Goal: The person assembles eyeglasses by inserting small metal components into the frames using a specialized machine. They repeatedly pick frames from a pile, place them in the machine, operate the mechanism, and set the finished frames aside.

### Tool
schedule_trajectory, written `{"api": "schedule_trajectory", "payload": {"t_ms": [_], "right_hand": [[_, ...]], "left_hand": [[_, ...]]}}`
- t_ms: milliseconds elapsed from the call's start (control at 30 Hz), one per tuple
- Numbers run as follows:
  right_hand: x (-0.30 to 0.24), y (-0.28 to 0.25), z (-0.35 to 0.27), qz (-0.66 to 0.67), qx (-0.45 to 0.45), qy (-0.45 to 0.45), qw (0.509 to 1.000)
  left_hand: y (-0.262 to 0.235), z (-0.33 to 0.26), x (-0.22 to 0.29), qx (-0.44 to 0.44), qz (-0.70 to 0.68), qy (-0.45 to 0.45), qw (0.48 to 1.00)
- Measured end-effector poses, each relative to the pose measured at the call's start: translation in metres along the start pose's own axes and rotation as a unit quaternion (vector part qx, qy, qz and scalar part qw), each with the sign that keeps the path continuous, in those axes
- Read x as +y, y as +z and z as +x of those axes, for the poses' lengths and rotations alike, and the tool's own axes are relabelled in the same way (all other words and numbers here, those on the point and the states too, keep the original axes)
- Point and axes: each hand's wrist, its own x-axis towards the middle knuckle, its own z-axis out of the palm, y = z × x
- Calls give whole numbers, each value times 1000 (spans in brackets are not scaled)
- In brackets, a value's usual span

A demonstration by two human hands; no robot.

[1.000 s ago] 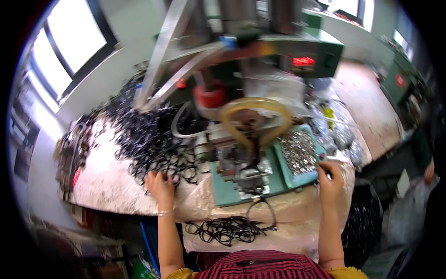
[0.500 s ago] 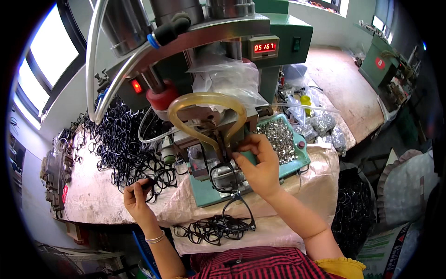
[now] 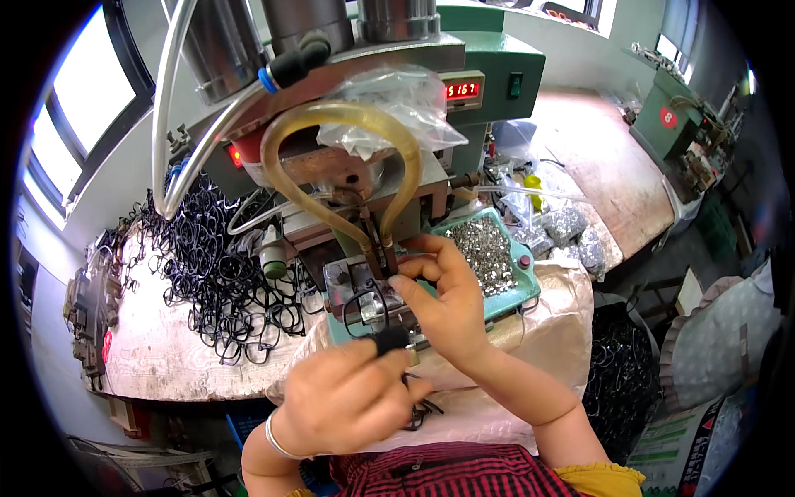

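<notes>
My right hand (image 3: 447, 302) is at the press tool (image 3: 379, 258), thumb and index finger closed beside its lower end; what they pinch is hidden. Below the tool, a black eyeglass frame (image 3: 348, 308) hangs over the metal fixture (image 3: 338, 275), its lower part behind my left hand. That hand (image 3: 348, 398), blurred and with its fingers bent, is in front of the fixture. A black cover (image 3: 391, 338) wraps one fingertip. Whether it grips the frame does not show. A yellowish tube (image 3: 406, 149) loops above the tool.
Black eyeglass frames (image 3: 215, 265) are heaped on the table at left. A green tray (image 3: 530, 286) of small metal parts (image 3: 480, 253) stands right of the fixture. Behind it lie plastic bags (image 3: 567, 228). The green machine (image 3: 497, 66) carries a red digital display (image 3: 460, 91).
My left hand has come from the frame heap at left to the front of the fixture, covering the lower eyeglass frame. My right hand stays by the tool. The view has shifted slightly.
</notes>
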Motion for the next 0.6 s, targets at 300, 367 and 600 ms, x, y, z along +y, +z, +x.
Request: {"api": "schedule_trajectory", "payload": {"t_ms": [300, 367, 600], "right_hand": [[87, -126, 15, -596, 69, -119, 791], [90, -121, 12, -575, 78, -200, 790], [87, -125, 5, -218, 209, 33, 953]], "left_hand": [[-27, 26, -10, 57, -102, -226, 967], [-17, 25, -27, 82, -39, -312, 946], [-18, 13, -41, 109, -77, -290, 948]]}}
